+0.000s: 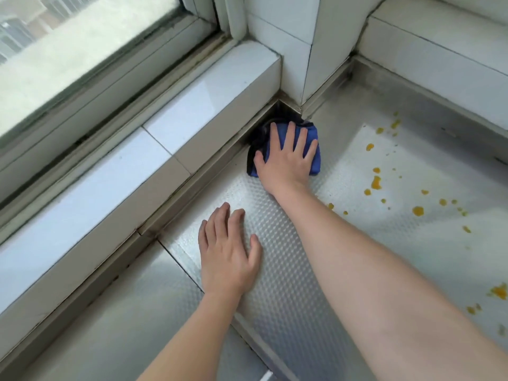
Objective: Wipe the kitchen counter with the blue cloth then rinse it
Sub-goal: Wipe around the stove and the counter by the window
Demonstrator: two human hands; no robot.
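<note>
Right hand (286,158) flat, fingers spread, pressing cloth (315,149) into counter (288,298) back corner by sill (192,105). Left hand (228,257) flat on counter, holding nothing. Orange spots (417,210) to the right.

Her right hand (286,158) reaches far forward, arm outstretched, fingers spread flat and pressing down. The left hand (229,257) lies palm-down nearer in, fingers straight and slightly fanned.
</note>
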